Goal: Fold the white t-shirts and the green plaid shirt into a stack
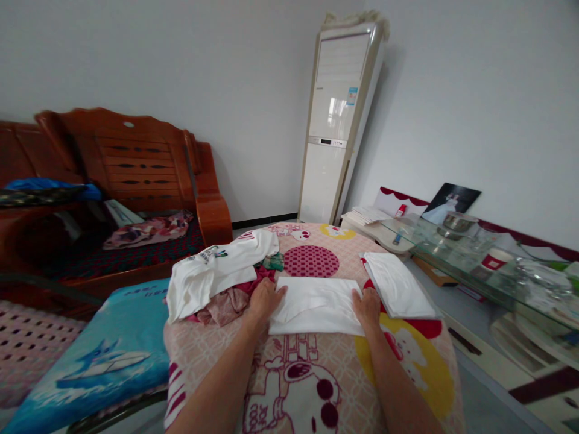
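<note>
A white garment (pixel 316 307), folded into a wide rectangle, lies flat in front of me on the round, patterned tablecloth (pixel 312 355). My left hand (pixel 265 299) is at its left edge, thumb on top and fingers closed on the side. On the opposite edge, my right hand (pixel 368 306) pinches the cloth the same way. To the left, a white shirt with a dark print (pixel 226 265) rests loosely over a heap of crumpled reddish and green clothes (pixel 228 304). Right of my right hand sits another folded white garment (pixel 398 283).
A blue cushion (pixel 113 343) with a whale picture is at the left, near a carved wooden armchair (pixel 140 157). A tall air conditioner (pixel 335 120) stands in the corner. Along the right wall, a glass-topped cabinet (pixel 456 259) carries cups, a metal bowl (pixel 456 223) and a photo (pixel 452 202).
</note>
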`<state>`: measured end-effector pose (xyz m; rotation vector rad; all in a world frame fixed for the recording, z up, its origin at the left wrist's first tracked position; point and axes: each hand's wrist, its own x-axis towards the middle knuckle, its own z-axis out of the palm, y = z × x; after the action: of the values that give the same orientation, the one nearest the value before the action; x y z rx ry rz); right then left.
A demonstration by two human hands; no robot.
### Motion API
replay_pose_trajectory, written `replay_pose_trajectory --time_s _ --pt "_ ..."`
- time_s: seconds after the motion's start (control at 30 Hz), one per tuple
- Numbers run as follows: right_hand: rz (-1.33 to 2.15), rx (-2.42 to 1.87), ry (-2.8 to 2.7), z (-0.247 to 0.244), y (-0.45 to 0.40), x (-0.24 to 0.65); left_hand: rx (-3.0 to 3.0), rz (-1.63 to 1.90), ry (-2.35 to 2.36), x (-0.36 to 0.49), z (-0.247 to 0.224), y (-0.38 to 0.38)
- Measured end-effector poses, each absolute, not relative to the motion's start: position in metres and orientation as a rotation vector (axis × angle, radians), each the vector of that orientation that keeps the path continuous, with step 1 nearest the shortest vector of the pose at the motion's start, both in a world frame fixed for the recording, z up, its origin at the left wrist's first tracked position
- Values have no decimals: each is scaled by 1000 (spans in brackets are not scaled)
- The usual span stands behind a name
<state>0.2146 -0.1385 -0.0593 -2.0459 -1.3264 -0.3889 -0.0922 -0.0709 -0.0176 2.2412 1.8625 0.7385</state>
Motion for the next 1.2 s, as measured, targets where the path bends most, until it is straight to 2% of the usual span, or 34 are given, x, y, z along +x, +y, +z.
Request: replay_pose_trajectory --time_s 0.17,0.37,0.53,0.63,0.87,1.07,1.2 --pt "-259 -1971 -1314 -56 -140 222 2118 558 1893 -91 -7 -73" --pt "126 -1780 -1305 -45 -153 228 1980 616 1713 -95 -2 -70" --pt "131 -1788 -1234 -33 -162 222 1731 620 1495 -105 -11 -62" --pt "248 -1694 -1199 -27 -163 220 1656 652 1431 -108 -12 -62" --pt "678 -1505 -973 -6 -174 219 1927 620 1465 -98 12 -61" --pt "451 -1376 -730 13 -190 228 2234 574 1672 -46 54 -42" --pt "185 -1442 -664 13 -204 242 2227 644 1536 16 79 -30"
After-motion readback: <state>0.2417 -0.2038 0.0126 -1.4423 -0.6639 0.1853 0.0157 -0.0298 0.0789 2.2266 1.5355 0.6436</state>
